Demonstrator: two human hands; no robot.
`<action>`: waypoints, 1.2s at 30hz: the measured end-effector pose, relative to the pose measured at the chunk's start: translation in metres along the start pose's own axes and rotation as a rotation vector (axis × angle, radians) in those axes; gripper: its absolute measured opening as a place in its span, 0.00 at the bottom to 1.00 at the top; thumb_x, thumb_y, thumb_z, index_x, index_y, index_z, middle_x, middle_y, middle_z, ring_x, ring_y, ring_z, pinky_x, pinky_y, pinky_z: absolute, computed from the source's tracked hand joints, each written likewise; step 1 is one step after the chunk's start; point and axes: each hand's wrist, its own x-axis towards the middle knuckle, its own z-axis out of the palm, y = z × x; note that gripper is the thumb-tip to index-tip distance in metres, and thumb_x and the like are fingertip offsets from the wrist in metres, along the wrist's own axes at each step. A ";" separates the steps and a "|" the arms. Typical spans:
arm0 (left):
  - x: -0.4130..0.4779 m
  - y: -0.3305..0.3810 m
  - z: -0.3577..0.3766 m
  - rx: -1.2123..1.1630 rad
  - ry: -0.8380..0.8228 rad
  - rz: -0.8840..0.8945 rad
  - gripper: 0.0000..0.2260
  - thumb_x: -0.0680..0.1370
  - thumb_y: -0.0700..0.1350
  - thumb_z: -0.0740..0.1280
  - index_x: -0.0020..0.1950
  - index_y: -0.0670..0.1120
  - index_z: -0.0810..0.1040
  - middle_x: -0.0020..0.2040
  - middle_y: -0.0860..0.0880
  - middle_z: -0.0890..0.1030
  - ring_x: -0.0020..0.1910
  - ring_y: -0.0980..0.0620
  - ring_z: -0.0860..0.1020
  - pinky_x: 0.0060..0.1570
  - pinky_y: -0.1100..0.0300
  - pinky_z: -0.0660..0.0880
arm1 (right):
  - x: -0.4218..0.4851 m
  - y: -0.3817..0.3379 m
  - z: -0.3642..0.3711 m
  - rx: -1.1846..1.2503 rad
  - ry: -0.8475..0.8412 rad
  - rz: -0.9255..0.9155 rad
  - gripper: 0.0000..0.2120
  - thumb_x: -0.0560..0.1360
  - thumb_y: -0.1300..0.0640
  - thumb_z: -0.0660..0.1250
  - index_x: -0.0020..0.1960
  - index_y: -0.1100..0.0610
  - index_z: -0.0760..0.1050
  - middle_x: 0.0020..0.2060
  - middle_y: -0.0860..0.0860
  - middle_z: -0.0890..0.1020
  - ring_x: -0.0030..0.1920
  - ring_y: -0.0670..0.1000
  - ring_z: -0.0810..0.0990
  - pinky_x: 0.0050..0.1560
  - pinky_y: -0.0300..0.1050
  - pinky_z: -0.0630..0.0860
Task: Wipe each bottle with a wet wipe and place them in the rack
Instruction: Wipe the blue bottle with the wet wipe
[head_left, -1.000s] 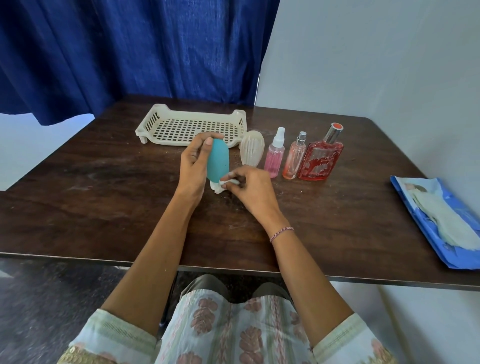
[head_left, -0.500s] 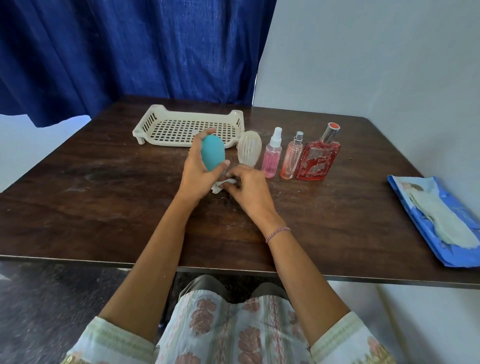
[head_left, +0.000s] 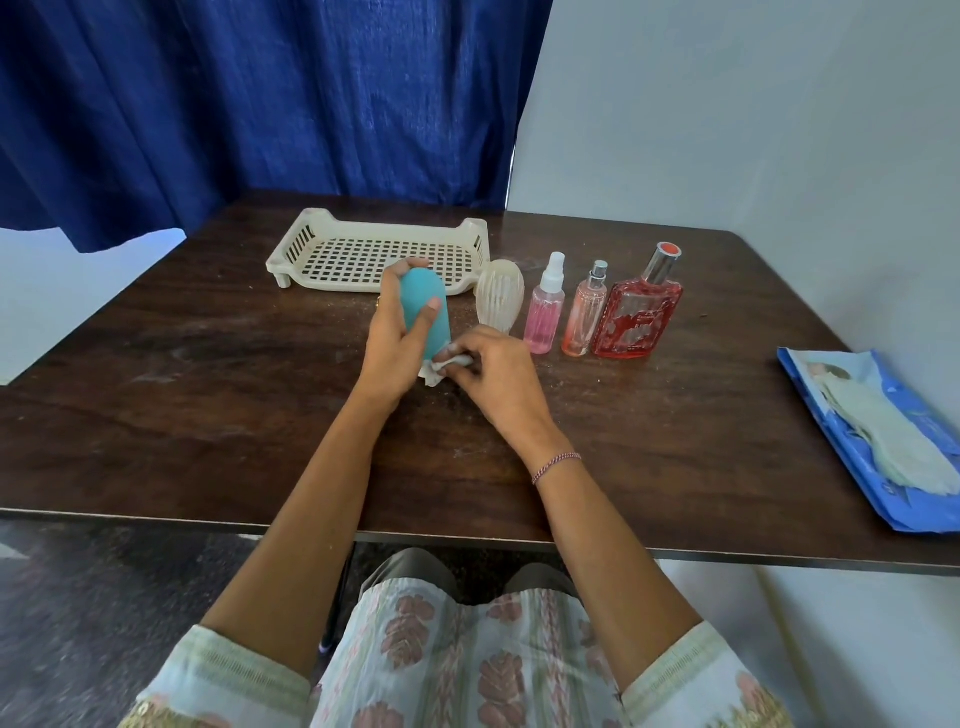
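My left hand (head_left: 397, 343) grips a teal rounded bottle (head_left: 423, 306) held upright just above the table. My right hand (head_left: 493, 376) pinches a crumpled white wet wipe (head_left: 439, 368) against the bottle's lower end. Behind them the cream slotted rack (head_left: 317, 244) holds nothing. To the right stand a ribbed cream bottle (head_left: 500, 300), a pink spray bottle (head_left: 544, 312), a slim peach spray bottle (head_left: 584, 317) and a red square perfume bottle (head_left: 638, 317) in a row.
A blue wet-wipe pack (head_left: 878, 441) lies open near the right edge of the dark wooden table (head_left: 208, 405). A blue curtain (head_left: 260, 104) hangs behind; a pale wall runs along the right side.
My left hand has turned the teal bottle and shifted its grip, thumb now across the front. My right hand keeps the wipe at the bottle's base.
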 end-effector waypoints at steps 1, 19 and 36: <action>0.000 0.000 0.000 -0.029 0.007 0.002 0.12 0.82 0.42 0.57 0.65 0.45 0.64 0.58 0.60 0.70 0.53 0.68 0.72 0.59 0.60 0.72 | 0.000 -0.001 -0.001 0.011 -0.003 -0.001 0.06 0.67 0.64 0.74 0.44 0.59 0.82 0.42 0.52 0.81 0.42 0.45 0.79 0.48 0.36 0.76; -0.001 0.006 -0.004 -0.372 0.001 -0.136 0.17 0.71 0.40 0.57 0.57 0.55 0.70 0.58 0.53 0.71 0.55 0.52 0.70 0.57 0.49 0.71 | 0.000 -0.007 -0.013 0.296 0.032 0.252 0.07 0.69 0.62 0.73 0.47 0.57 0.82 0.42 0.45 0.81 0.39 0.35 0.77 0.43 0.25 0.72; 0.000 0.009 -0.001 -0.321 0.026 -0.140 0.12 0.81 0.56 0.51 0.51 0.56 0.73 0.49 0.54 0.74 0.48 0.51 0.73 0.50 0.50 0.74 | 0.002 -0.006 -0.011 0.247 -0.007 0.272 0.08 0.69 0.61 0.74 0.48 0.57 0.82 0.47 0.49 0.83 0.43 0.41 0.79 0.48 0.30 0.75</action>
